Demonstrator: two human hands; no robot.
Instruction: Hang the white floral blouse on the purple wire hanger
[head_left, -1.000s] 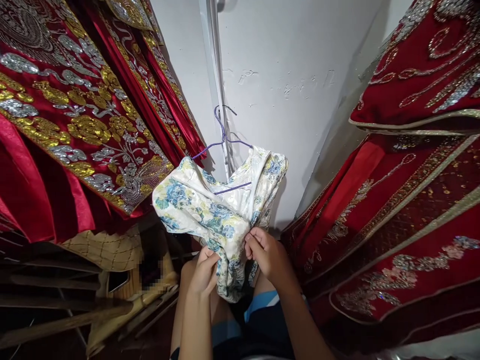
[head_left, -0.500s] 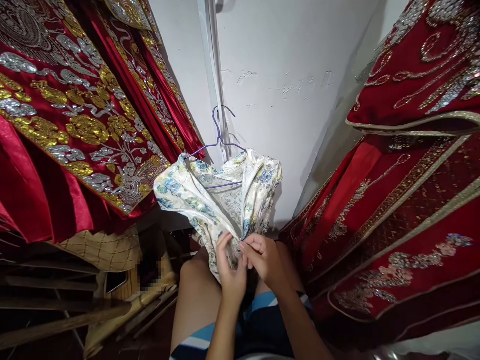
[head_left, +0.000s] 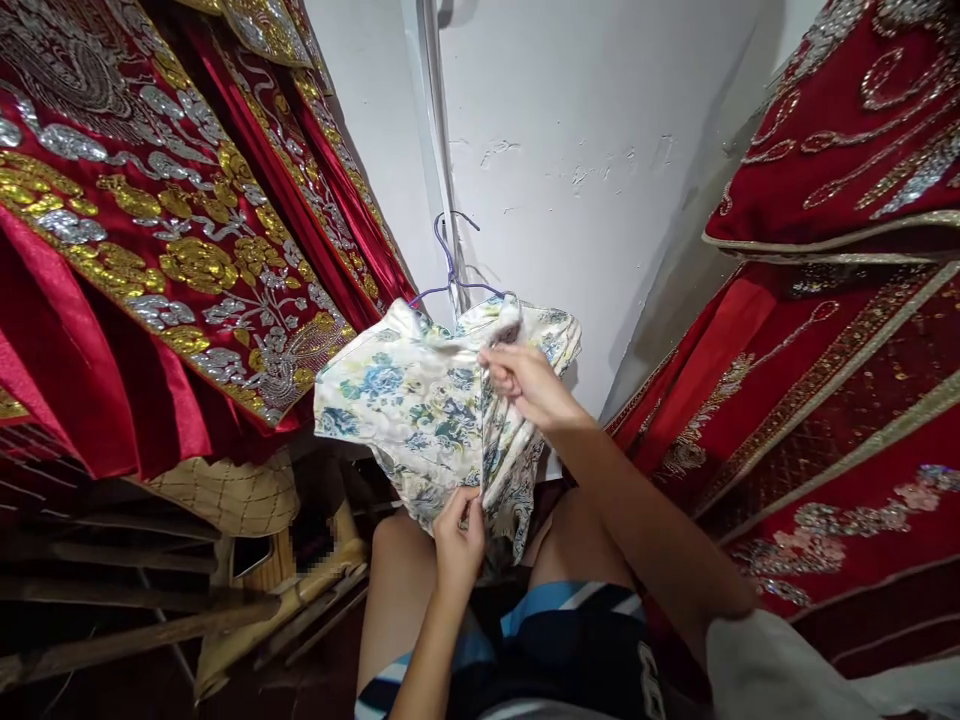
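Note:
A white blouse with blue, green and yellow flowers hangs from a purple wire hanger. Down its middle runs a straight closed seam, which looks like a zipper. My left hand pinches the cloth at the lower end of this line, holding it taut. Higher up, near the neckline, the fingers of my right hand are pinched at the zipper's top; the pull itself is hidden by them. The right side of the blouse is bunched in folds.
Red embroidered garments hang on the left and on the right. A white wall with a metal strip stands behind the hanger. At lower left is a wooden chair, partly in the dark.
My right hand has moved up from beside the left hand to the neckline. The blouse's open V front has closed along the middle line. My left hand stays low, gripping the cloth.

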